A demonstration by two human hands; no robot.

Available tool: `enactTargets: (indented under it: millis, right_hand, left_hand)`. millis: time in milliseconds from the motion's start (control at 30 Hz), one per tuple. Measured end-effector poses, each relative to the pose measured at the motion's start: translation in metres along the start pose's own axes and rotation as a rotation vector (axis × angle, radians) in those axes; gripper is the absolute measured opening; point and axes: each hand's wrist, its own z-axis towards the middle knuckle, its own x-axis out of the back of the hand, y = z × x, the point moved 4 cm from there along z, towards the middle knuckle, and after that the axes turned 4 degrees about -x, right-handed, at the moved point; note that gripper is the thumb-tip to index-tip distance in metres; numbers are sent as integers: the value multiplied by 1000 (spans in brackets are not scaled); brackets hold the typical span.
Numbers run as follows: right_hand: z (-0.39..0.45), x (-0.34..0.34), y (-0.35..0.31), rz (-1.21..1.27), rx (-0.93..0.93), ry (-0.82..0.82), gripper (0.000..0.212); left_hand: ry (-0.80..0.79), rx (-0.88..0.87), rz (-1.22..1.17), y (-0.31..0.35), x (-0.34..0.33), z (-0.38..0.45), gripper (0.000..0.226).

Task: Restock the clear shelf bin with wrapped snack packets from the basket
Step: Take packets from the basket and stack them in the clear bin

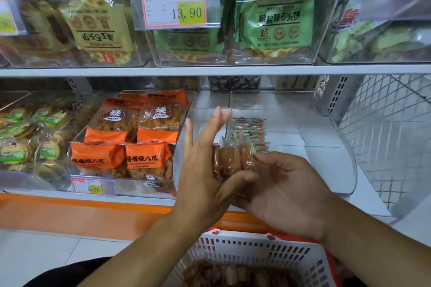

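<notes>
A small stack of wrapped snack packets [233, 161] is held between both hands in front of the lower shelf. My left hand [200, 170] presses the stack's left side with straight, raised fingers, its thumb hooked across the stack's underside. My right hand [289, 191] cups the stack from the right and below, thumb touching the top. Behind them stands the clear shelf bin [331, 128], with several small packets [253, 134] lying at its back left. The white basket with a red rim [256, 249] sits below my arms, with more packets [233, 275] in it.
To the left is a clear bin of orange snack bags [130, 137], then a bin of round biscuits [25, 137]. The upper shelf carries bins of green and yellow bags and a price tag [173, 4]. A wire mesh panel [391, 123] closes the right side.
</notes>
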Motion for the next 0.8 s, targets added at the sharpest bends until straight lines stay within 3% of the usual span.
enactTargets:
  millis: [133, 200, 300, 333, 400, 467, 567, 700, 800]
  right_hand:
    - [-2, 2, -16, -205, 63, 120, 83]
    - [-6, 1, -25, -350, 128, 214, 74]
    - [-13, -4, -39, -739, 286, 353, 77]
    - [-15, -7, -40, -934, 321, 354, 83]
    - [-20, -11, -35, -1259, 356, 321, 90]
    - [-21, -11, -27, -1473, 322, 327, 95]
    - [-18, -11, -19, -1679, 248, 348, 95]
    - [-15, -13, -10, -2052, 199, 357, 91]
    - [-16, -10, -7, -2154, 146, 378, 94]
  left_hand:
    - [-81, 90, -103, 1, -5, -4, 89]
    - [-45, 255, -289, 6, -9, -7, 88]
    - [260, 808, -630, 4, -9, -16, 62]
    - [282, 1010, -760, -1, -14, -22, 67]
    - [93, 1285, -1049, -2, -25, -29, 87]
    - [-39, 1357, -1223, 2, -28, -32, 95]
    - [-6, 1395, -1376, -1, -32, -30, 92]
    - [-8, 1374, -1274, -7, -38, -30, 77]
    - [-66, 1366, -1220, -3, -41, -28, 70]
